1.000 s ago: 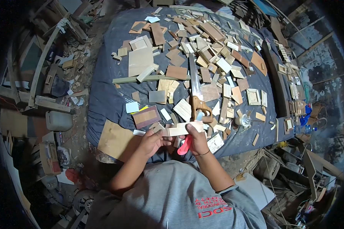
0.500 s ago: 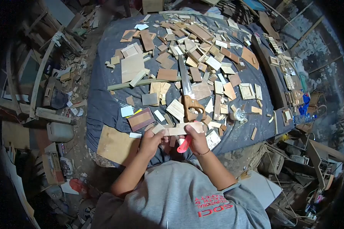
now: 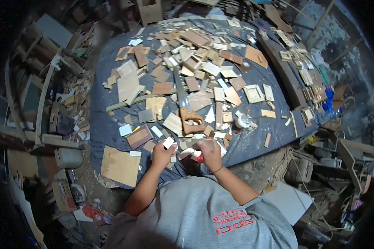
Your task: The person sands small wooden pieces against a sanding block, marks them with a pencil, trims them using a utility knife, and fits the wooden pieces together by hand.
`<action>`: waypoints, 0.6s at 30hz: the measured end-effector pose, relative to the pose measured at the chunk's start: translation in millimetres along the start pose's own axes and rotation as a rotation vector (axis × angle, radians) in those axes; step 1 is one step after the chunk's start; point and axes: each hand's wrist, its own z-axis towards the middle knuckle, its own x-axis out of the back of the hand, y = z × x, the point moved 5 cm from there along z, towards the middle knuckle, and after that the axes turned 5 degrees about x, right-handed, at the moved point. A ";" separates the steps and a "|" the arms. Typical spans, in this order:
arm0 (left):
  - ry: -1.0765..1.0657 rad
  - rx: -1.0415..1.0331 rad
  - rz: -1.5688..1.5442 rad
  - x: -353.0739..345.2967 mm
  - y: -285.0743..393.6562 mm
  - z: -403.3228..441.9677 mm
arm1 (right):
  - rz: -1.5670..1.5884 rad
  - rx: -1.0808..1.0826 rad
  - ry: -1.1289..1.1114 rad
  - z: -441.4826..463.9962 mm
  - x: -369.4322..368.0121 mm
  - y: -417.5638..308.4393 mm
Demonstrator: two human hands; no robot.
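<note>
My left hand [image 3: 164,154] is closed around a small pale wood block [image 3: 168,142], whose top shows above the thumb. In my right hand [image 3: 210,152] a flat wood piece [image 3: 200,143] is pinched under the thumb. A red object [image 3: 200,158] with white beside it shows under the right hand; its kind is hidden, and I cannot tell whether the fingers touch it. Just beyond my hands a handsaw [image 3: 192,124] with a wooden handle lies on the cloth, its blade pointing away. A brown framed wood panel [image 3: 139,137] lies left of the saw.
Many wood offcuts [image 3: 195,38] cover the dark cloth [image 3: 274,137] on the table. A clear container [image 3: 244,121] stands right of the saw. A plywood sheet [image 3: 120,165] lies at the left front corner. A long dark beam [image 3: 280,70] runs along the right side.
My hands have drawn apart: the light wood pieces were together between them, and each hand now holds one separately. The right hand has turned its piece. The camera view has shifted.
</note>
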 end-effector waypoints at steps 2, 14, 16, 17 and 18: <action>-0.071 0.011 -0.038 -21.0 -5.9 9.7 | 0.120 -0.001 0.184 6.4 34.1 14.3; -0.415 0.266 -0.209 -110.1 17.3 14.3 | -0.080 -0.196 -0.049 11.4 110.6 58.8; -0.395 0.276 -0.312 -115.5 22.9 10.4 | -0.110 -0.280 -0.154 13.1 116.8 82.1; -0.391 0.278 -0.304 -118.2 25.4 8.3 | -0.210 -0.140 -0.151 19.2 119.6 93.3; -0.401 0.278 -0.351 -120.6 27.2 4.8 | -0.308 -0.001 -0.148 24.1 119.5 84.0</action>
